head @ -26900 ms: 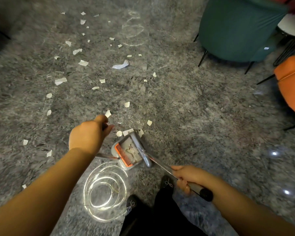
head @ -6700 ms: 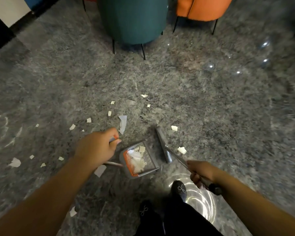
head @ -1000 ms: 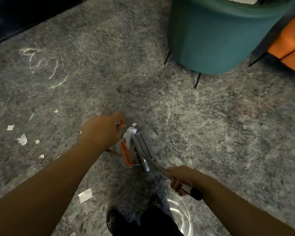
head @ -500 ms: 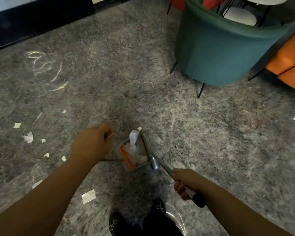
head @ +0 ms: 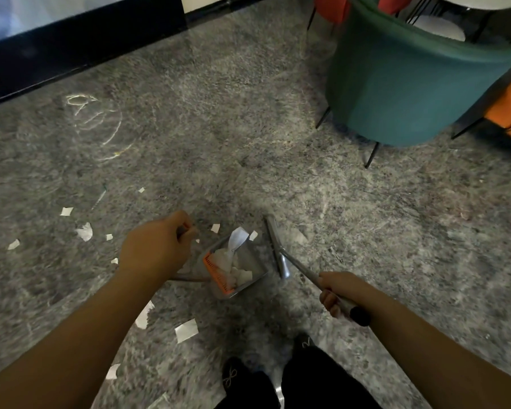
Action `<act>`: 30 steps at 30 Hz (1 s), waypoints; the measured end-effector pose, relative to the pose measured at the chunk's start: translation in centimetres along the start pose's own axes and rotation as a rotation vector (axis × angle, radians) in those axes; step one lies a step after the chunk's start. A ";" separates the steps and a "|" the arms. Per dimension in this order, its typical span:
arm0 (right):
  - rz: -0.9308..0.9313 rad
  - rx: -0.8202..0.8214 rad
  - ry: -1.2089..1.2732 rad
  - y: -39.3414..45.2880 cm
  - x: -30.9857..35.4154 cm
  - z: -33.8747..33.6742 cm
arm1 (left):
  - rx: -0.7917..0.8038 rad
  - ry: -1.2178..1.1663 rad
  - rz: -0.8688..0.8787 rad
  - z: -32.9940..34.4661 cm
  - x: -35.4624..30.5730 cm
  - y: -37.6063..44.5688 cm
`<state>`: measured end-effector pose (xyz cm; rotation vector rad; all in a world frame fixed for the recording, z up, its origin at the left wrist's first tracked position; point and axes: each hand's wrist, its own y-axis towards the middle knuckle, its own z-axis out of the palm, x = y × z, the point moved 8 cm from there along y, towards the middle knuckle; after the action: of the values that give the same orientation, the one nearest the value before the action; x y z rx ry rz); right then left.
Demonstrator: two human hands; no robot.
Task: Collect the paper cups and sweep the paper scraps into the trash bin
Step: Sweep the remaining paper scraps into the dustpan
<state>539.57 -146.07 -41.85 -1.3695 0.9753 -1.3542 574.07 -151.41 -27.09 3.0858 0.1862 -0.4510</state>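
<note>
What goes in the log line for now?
left hand: grips grey dustpan handle | right hand: grips grey broom | white paper scraps: remain on floor

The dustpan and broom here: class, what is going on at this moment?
A person is sweeping torn paper off a grey floor. The left hand grips the dustpan's handle; the dustpan sits on the floor, already holding a pile of white scraps. The right hand grips the broom, whose head stands just beside the pan's right edge. More paper scraps lie loose to the left and near the feet. No trash bin is in view.
</note>
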 end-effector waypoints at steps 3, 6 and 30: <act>-0.027 -0.022 -0.014 0.6 1.4 0.7 | 0.016 0.026 -0.006 0.1 1.2 0.3; -0.047 -0.023 -0.038 1.2 3.7 1.0 | 0.072 0.064 -0.028 0.7 2.1 1.3; 0.169 0.109 -0.545 9.1 18.1 0.7 | 0.064 0.162 -0.099 3.2 2.8 11.3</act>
<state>542.26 -165.68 -46.26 -1.4308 0.6212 -0.8261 577.17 -162.39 -30.98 3.1867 0.3353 -0.2131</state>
